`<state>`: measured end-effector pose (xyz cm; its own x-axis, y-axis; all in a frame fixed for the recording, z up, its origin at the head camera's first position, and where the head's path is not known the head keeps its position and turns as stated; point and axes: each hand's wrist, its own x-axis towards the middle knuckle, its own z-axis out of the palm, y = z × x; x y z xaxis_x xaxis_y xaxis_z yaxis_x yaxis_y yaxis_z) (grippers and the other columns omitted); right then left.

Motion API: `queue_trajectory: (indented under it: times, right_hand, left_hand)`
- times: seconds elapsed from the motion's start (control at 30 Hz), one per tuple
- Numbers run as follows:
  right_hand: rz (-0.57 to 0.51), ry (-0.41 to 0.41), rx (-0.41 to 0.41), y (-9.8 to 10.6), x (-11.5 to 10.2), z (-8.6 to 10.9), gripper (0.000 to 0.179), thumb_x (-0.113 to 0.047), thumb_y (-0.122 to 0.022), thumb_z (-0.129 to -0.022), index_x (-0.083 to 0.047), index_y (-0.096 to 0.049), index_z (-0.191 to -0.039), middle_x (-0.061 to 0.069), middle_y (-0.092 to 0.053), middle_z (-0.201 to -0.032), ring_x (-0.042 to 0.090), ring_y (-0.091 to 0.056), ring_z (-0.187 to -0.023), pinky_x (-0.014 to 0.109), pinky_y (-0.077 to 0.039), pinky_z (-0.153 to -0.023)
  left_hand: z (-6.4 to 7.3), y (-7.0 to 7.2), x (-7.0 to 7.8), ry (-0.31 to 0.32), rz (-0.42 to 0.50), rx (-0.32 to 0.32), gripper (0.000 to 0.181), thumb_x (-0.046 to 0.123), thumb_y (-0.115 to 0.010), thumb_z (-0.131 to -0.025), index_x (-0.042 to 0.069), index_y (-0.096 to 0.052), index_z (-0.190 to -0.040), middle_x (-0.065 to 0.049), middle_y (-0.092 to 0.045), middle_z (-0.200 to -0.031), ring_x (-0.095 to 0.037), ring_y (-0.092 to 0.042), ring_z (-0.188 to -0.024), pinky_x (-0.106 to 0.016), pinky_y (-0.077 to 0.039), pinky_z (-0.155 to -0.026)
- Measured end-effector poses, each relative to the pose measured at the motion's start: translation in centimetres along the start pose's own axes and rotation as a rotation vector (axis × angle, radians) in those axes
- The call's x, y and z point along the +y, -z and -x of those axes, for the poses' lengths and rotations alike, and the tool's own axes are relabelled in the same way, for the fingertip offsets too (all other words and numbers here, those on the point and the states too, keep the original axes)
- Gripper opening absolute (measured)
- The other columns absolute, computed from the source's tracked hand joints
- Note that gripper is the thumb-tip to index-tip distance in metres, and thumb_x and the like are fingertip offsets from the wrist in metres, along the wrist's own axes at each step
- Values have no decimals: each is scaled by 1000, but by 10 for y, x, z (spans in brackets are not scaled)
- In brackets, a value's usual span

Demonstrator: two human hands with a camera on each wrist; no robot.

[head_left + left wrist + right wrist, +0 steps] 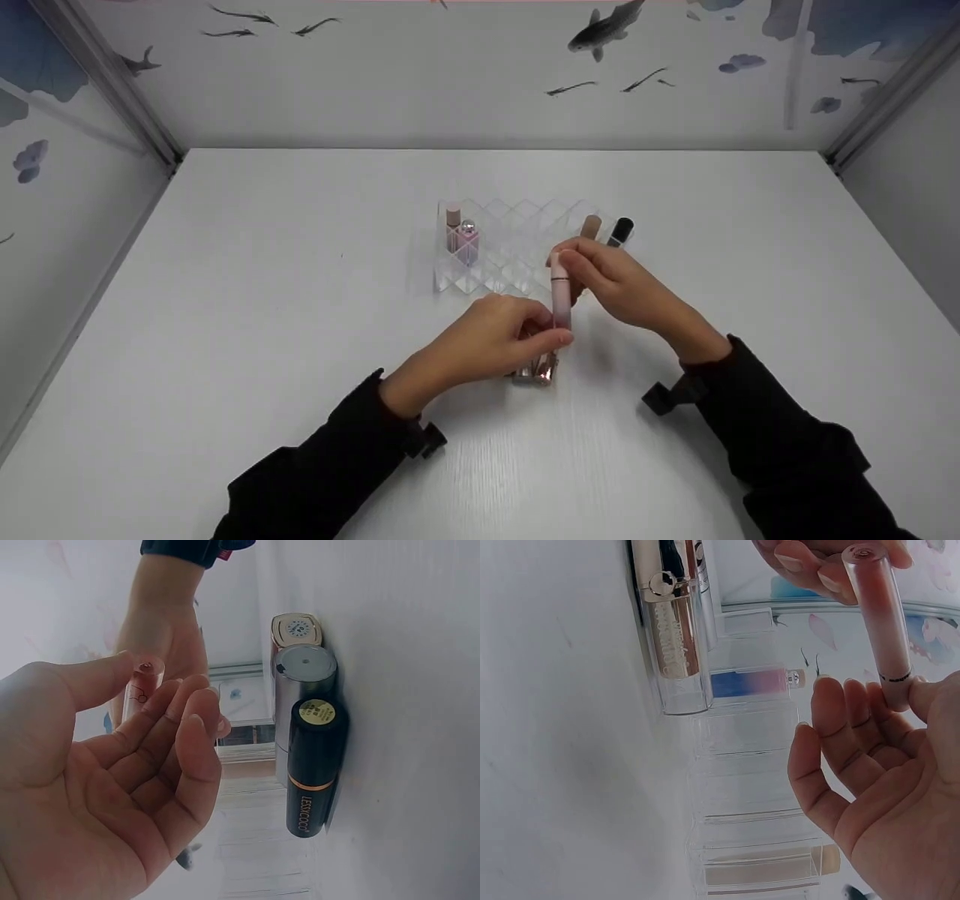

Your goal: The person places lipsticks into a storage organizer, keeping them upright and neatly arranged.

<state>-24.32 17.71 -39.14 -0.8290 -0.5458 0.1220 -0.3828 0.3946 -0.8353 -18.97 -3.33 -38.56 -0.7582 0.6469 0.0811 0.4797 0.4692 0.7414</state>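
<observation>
A slim lip gloss tube (561, 300), pink fading to pale, stands nearly upright between both hands. My right hand (630, 289) pinches its upper, capped end between thumb and fingers. At the lower end, the thumb and fingers of my left hand (480, 334) close around the tube. Partly hidden under the left hand, several lipsticks (545, 371) are on the table. Among them, the left wrist view shows a black tube (318, 757) with a gold band and a silver tube (306, 666). A clear-cased, rose-gold tube (676, 637) shows in the right wrist view.
Behind the hands is a clear organizer (525, 217) with diamond-patterned walls. Its left end holds a thin pink-capped vial (453, 232) and a small pink-and-blue bottle (468, 244). At its right end are a tan-capped tube (591, 226) and a black-capped one (621, 231).
</observation>
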Motion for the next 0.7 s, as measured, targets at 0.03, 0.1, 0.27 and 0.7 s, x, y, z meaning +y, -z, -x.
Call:
queue_trajectory:
  times: [0.03, 0.1, 0.27, 0.7]
  right_hand:
    - [3, -2, 2, 0, 0, 0, 29, -27, -37, -103, -8, -59, -109, 4, -65, -80, 16, -66, -72, 37, -54, -70]
    - [2, -1, 3, 0, 0, 0, 31, -26, -37, -103, -6, -59, -111, 4, -64, -82, 15, -65, -72, 36, -54, -69]
    - [-62, 3, 18, 2, -1, 0, 32, -24, -39, -102, -3, -60, -114, 6, -63, -94, 15, -66, -75, 32, -55, -70]
    - [-243, -113, 22, 3, -5, 1, 36, -34, -49, -97, -9, -62, -119, 9, -62, -118, 21, -66, -99, 31, -54, -84]
  left_hand:
    - [0, 0, 0, 3, 5, 3, 27, 39, -59, -92, 16, -71, -88, 7, -63, -66, -1, -48, -57, -17, -38, -53]
    - [-1, -1, 0, 10, 17, 11, 27, 40, -59, -91, 17, -71, -87, 5, -64, -67, -1, -48, -57, -17, -38, -53]
    - [-1, -3, 1, 22, 31, 40, 28, 43, -59, -90, 18, -70, -84, 5, -66, -68, 0, -51, -58, -17, -40, -54]
    - [-1, -4, 0, 50, 21, 66, 27, 41, -61, -89, 18, -71, -83, 7, -65, -67, 0, -49, -57, -17, -39, -53]
